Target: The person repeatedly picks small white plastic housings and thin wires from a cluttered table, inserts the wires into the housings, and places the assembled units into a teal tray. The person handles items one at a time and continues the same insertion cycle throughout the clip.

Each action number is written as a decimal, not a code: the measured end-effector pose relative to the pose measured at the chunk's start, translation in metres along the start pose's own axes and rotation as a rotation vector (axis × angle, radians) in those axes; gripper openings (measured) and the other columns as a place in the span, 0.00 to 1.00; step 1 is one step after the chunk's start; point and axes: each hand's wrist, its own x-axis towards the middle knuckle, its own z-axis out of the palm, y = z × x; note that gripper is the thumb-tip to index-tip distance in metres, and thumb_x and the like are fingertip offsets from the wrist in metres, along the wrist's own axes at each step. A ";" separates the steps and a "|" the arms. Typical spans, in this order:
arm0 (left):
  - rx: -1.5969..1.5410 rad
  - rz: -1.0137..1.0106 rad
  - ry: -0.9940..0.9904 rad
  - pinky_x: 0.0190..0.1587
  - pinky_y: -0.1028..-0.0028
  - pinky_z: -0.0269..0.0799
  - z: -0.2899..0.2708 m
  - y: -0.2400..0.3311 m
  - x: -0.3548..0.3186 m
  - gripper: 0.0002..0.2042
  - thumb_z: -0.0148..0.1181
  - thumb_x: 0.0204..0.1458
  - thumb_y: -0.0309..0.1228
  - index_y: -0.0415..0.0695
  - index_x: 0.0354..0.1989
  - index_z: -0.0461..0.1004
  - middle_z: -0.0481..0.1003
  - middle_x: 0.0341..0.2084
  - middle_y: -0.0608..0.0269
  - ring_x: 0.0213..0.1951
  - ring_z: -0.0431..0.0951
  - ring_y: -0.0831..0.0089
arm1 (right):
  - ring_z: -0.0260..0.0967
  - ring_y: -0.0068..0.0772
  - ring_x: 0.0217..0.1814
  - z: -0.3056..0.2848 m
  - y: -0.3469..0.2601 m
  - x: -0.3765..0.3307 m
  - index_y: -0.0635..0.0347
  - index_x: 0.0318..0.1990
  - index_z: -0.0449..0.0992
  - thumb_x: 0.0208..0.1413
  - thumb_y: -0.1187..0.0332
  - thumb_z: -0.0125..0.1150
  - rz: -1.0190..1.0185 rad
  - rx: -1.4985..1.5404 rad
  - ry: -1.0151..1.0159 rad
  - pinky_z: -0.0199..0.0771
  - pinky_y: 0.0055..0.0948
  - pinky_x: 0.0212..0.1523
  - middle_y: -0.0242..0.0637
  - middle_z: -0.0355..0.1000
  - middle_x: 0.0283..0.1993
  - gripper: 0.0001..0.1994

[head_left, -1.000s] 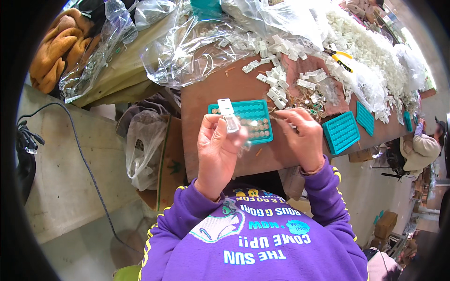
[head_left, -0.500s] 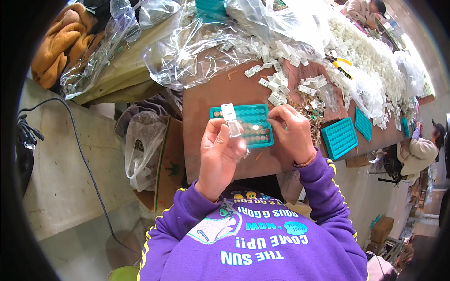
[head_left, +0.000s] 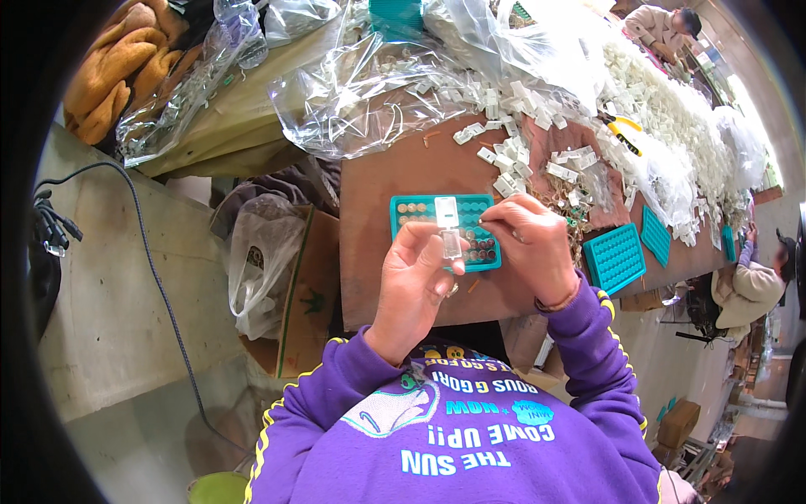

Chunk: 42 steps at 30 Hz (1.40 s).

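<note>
Between the thumb and fingers of my left hand (head_left: 407,286) is a small clear plastic box (head_left: 450,242) with its white lid (head_left: 446,211) swung up. It hangs over a teal tray (head_left: 478,204) with rows of round hollows, hiding the tray's middle. Pale round pieces (head_left: 411,207) fill some hollows at the far left, and darker ones (head_left: 480,254) lie in the near right part. My right hand (head_left: 539,252) is closed in a pinch over the tray's right side, just right of the box. Whatever its fingertips hold is too small to name.
Several teal trays (head_left: 615,259) lie to the right. Behind them spreads a big heap of small white boxes (head_left: 642,97), with yellow-handled pliers (head_left: 625,134) on it. Clear plastic sheeting (head_left: 357,105) covers the back left. Two other people (head_left: 656,29) are farther off at right.
My left hand has carried the box rightward over the tray, closer to my right fingertips. My right hand stays in its pinch at the tray. The whole view has shifted slightly.
</note>
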 end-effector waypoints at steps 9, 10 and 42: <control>0.093 0.031 0.017 0.34 0.79 0.72 0.006 -0.007 -0.001 0.06 0.56 0.62 0.29 0.44 0.44 0.68 0.76 0.39 0.59 0.35 0.77 0.74 | 0.74 0.36 0.30 -0.011 -0.043 -0.001 0.62 0.34 0.79 0.44 0.81 0.67 -0.094 0.086 0.005 0.75 0.27 0.30 0.38 0.74 0.31 0.08; 0.103 0.042 0.009 0.35 0.79 0.73 0.007 -0.007 -0.001 0.06 0.56 0.61 0.29 0.43 0.44 0.68 0.76 0.39 0.59 0.35 0.77 0.73 | 0.74 0.36 0.30 -0.010 -0.044 -0.001 0.62 0.34 0.79 0.44 0.81 0.66 -0.110 0.063 0.018 0.75 0.27 0.30 0.38 0.73 0.31 0.08; -0.098 -0.021 0.096 0.34 0.80 0.72 0.012 0.006 -0.004 0.08 0.50 0.65 0.35 0.44 0.45 0.66 0.74 0.35 0.61 0.32 0.74 0.76 | 0.75 0.41 0.39 0.009 0.002 -0.005 0.55 0.48 0.77 0.44 0.76 0.65 -0.074 -0.025 0.071 0.75 0.34 0.42 0.38 0.78 0.36 0.19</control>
